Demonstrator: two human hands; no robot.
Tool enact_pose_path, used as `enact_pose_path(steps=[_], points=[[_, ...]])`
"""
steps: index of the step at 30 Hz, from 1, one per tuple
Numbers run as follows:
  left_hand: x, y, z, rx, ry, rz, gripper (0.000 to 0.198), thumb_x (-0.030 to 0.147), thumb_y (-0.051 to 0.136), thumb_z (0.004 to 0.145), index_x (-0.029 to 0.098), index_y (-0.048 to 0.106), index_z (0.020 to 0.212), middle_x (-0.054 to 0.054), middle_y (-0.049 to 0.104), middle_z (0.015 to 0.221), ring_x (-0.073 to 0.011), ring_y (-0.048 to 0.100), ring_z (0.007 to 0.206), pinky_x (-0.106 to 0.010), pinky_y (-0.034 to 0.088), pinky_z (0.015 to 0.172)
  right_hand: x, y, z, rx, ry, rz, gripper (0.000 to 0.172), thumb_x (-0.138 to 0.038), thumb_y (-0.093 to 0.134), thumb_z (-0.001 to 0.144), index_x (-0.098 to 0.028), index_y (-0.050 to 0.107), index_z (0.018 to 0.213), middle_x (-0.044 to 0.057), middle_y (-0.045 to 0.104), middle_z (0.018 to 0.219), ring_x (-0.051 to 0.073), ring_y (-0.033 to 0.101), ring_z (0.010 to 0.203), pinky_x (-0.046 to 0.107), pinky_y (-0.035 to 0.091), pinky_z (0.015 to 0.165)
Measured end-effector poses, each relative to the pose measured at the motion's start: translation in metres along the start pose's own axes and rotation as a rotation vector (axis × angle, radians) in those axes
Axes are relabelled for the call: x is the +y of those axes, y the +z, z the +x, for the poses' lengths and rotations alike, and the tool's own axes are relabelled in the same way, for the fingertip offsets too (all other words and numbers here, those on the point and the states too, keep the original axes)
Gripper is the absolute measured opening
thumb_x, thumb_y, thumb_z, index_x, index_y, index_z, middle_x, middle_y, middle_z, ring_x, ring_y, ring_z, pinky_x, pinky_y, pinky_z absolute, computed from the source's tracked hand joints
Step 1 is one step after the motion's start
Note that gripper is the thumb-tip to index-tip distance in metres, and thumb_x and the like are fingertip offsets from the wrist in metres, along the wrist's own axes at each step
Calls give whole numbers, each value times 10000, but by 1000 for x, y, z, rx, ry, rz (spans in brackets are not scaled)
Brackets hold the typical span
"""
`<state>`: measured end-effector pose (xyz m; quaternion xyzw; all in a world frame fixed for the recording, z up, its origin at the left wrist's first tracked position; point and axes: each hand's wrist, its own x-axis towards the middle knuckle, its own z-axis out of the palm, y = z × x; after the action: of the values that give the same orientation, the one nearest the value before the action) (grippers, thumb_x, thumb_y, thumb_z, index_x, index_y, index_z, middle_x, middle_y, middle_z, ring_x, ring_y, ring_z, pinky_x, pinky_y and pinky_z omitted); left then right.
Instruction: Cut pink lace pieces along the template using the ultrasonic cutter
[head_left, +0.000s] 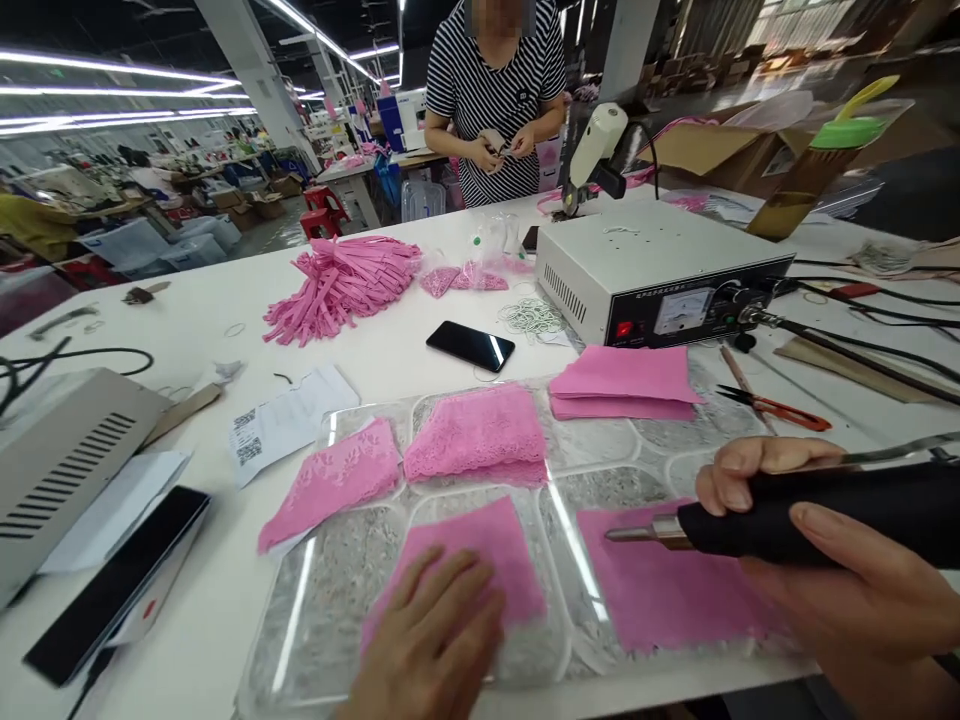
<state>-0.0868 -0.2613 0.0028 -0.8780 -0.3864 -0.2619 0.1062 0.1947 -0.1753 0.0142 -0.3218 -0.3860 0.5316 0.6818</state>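
My left hand (435, 640) lies with its fingers stretched out on a pink fabric piece (517, 570), which rests on a clear plastic mat (330, 600). In my right hand (847, 570) is a black handheld tool with a pointed metal tip (817, 510), the fingers wrapped round its body. The tip is over another pink fabric piece (652, 600); whether it touches the cloth I cannot tell. Behind them on the mat lie a stack of pink lace pieces (480, 430), a single lace piece (337, 475) and folded plain pink pieces (622, 385).
A grey control box (660, 270) with a dial stands at the back right, cables running from it. Orange-handled scissors (787, 408), a black phone (470, 345), a bundle of pink strips (345, 285) and a tilted bottle (817, 175) are on the table. Across it stands a person (495, 110).
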Motion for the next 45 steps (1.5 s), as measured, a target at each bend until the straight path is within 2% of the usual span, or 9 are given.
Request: enact_pose_path(steps=[3,6,9,13,18,27,35,39,45], points=[[32,29,26,43,-35,-100,206,137,453,970,146,658,981,-45,724,979,-144,659,1000,-316,492,982,2,-6,5,-34,37,63,234,-320,808,624,-254,635,767,-3,497,747,142,462,609,287,501,519],[51,53,42,46,-31,-119,175,169,495,960,139,663,1001,-60,723,1029,-163,660,1026,-328,508,973,0,-12,12,-89,11,79,196,-288,777,661,-245,643,797,3,518,783,142,504,614,296,512,528],[58,69,50,51,29,-76,201,245,523,958,133,673,1031,-64,715,1089,-202,648,1087,-362,499,1012,-9,-24,20,-73,-66,61,196,-301,779,655,-235,650,788,1,540,783,132,512,604,285,501,532],[58,86,58,48,150,-39,217,258,532,957,130,681,1049,-72,700,1141,-225,625,1146,-401,461,1067,-26,-46,28,49,-212,41,182,-308,771,625,-232,651,739,-10,536,708,127,481,559,281,475,512],[62,108,69,16,247,-26,252,255,528,962,114,648,1133,-111,663,1212,-235,572,1224,-424,408,1110,-37,-70,26,138,-274,70,165,-259,755,606,-239,642,724,-18,505,669,136,467,554,270,457,472],[72,128,76,-2,244,5,402,386,457,987,127,589,1264,-85,598,1325,-229,521,1277,-385,377,1121,-31,-84,25,134,-275,140,199,-241,765,637,-257,619,771,-28,505,694,133,485,572,264,475,491],[97,169,81,220,105,-5,543,553,351,983,133,640,1171,-103,605,1311,-255,487,1308,-418,312,1147,-20,-87,28,65,-228,163,172,-216,719,682,-267,625,817,-12,519,731,147,504,589,291,483,513],[100,171,86,276,84,-34,544,548,323,994,140,660,1122,-89,649,1241,-236,520,1277,-408,290,1157,-21,-82,30,96,-213,120,142,-232,709,657,-262,619,763,-9,498,681,153,483,557,304,459,479],[100,166,88,260,69,-55,546,539,303,1003,147,674,1090,-75,673,1202,-225,538,1259,-406,281,1162,-23,-78,34,135,-236,59,106,-245,677,619,-227,619,705,4,481,645,147,460,518,307,425,442]])
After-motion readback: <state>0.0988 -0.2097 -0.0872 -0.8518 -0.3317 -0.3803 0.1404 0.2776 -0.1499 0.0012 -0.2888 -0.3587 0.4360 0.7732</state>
